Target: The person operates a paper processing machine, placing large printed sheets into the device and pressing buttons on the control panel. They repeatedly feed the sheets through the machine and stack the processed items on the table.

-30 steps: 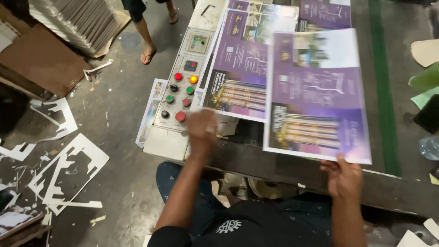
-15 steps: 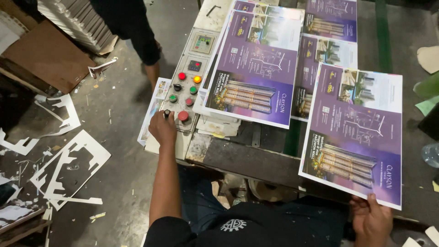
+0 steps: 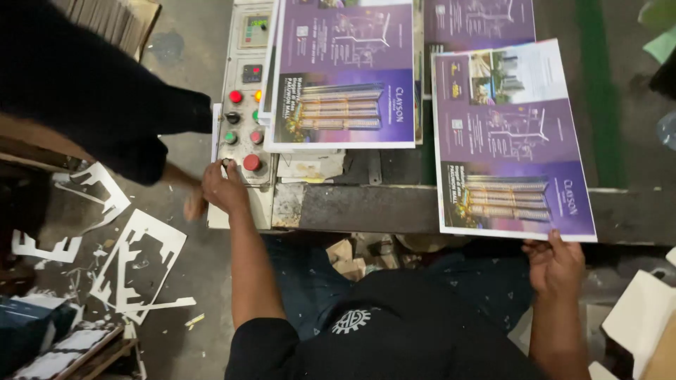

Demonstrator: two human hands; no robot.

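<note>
My left hand (image 3: 224, 187) rests on the lower left of a cream control panel (image 3: 243, 105), fingers on a knob beside a red button (image 3: 251, 162). My right hand (image 3: 556, 264) grips the near edge of a purple printed sheet (image 3: 510, 141) with a tower picture, lying on the dark machine table (image 3: 366, 207). A second purple sheet (image 3: 345, 77) lies on a stack to the left of it, next to the panel. A third purple sheet (image 3: 479, 21) shows behind them.
A person in black clothing (image 3: 91, 84) stands at the left, close to the panel. White die-cut paper scraps (image 3: 137, 264) litter the concrete floor at lower left. Cardboard pieces (image 3: 637, 317) lie at lower right. A green stripe (image 3: 598, 91) runs along the table's right side.
The camera has moved closer and tilted. My left hand slid to the panel's lower left edge. My right hand has drawn the purple sheet up onto the table. The other person stepped nearer.
</note>
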